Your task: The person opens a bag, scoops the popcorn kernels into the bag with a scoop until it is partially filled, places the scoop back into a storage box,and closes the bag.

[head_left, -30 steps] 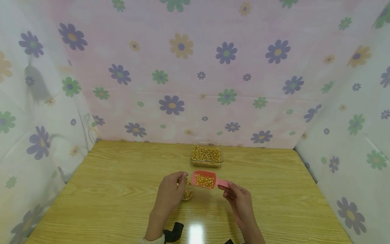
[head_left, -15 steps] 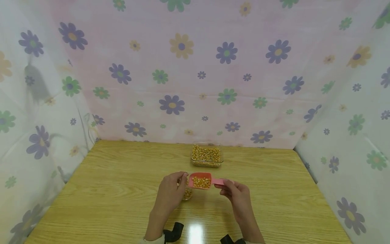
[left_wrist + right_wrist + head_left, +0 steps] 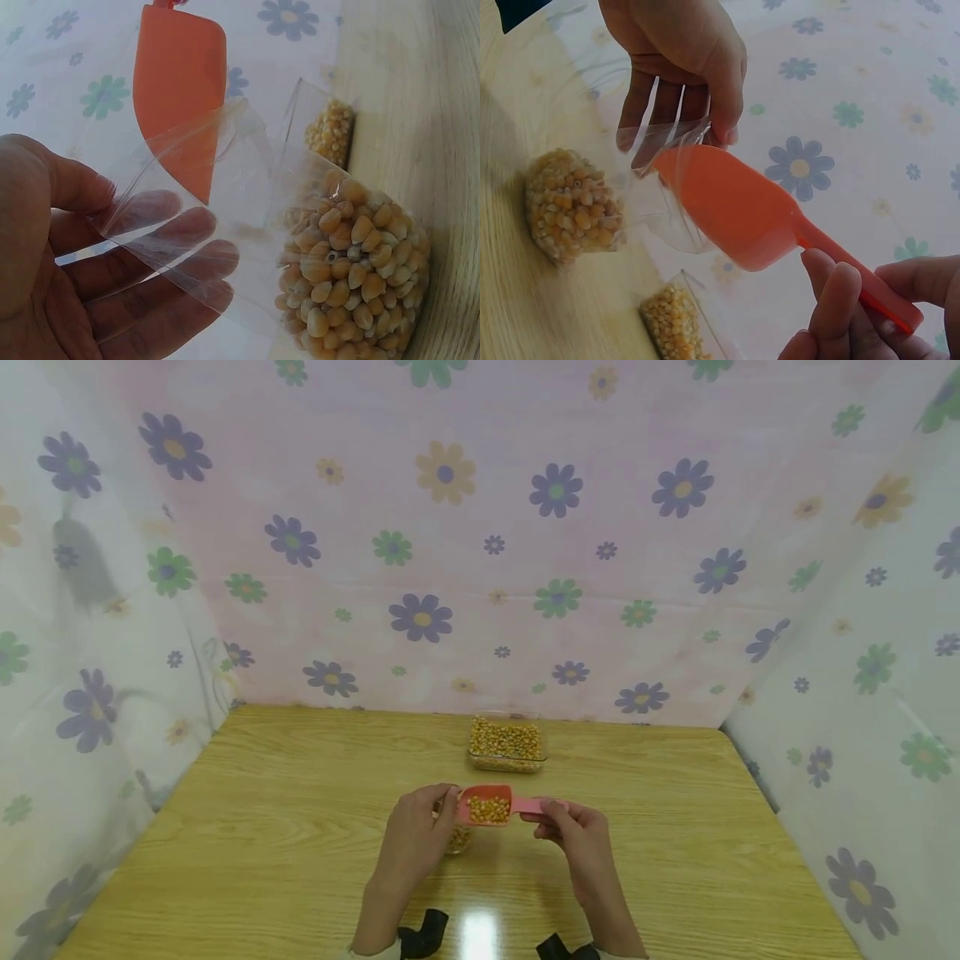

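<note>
My left hand [image 3: 420, 827] pinches the rim of a clear plastic bag [image 3: 247, 217] between thumb and fingers, its other fingers behind the film. Corn kernels [image 3: 352, 270] fill the bag's lower part, which stands on the table. My right hand [image 3: 585, 839] holds the handle of a red scoop [image 3: 486, 806] loaded with corn kernels. In the right wrist view the tip of the scoop [image 3: 727, 202] is inside the bag's mouth, close to the left fingers. The scoop is roughly level in the head view.
A clear rectangular container [image 3: 507, 766] of corn kernels stands farther back on the wooden table [image 3: 315, 793]. Flowered cloth [image 3: 495, 577] hangs behind and on both sides. Black straps or mounts [image 3: 426, 935] show near the wrists.
My right hand has brought the loaded scoop leftward until its tip reaches the bag's mouth. The left hand has stayed almost in place, still holding the bag.
</note>
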A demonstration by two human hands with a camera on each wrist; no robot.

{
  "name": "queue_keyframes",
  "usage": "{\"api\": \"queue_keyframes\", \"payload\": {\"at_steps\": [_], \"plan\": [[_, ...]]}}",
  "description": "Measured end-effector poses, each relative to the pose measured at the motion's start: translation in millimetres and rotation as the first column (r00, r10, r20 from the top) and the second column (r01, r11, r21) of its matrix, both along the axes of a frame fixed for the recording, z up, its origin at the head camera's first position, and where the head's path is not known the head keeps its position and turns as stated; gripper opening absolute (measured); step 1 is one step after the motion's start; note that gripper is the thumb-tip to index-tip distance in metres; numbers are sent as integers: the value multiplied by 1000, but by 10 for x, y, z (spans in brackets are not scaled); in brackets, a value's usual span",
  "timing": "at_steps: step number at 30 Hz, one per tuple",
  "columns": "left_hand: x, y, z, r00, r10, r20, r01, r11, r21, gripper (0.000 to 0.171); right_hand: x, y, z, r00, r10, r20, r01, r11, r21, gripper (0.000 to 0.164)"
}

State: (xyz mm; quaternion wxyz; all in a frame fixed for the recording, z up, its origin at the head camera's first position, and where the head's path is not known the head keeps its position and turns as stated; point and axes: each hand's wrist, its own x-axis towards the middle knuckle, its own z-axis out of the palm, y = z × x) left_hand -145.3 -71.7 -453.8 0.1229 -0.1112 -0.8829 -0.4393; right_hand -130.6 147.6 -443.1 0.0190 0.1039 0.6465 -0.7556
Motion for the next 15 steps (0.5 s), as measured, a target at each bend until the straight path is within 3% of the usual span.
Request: {"api": "queue_keyframes", "payload": {"at_steps": [6, 15], "plan": [[4, -19, 0, 1000, 15, -6, -15, 1000, 0, 29, -43, 4, -33, 1000, 20, -1, -20, 1000, 8, 26], [-23, 29, -57, 1000, 7, -9, -7, 1000, 2, 29, 19, 29, 61, 999, 21, -27, -16, 985, 170, 22]]}}
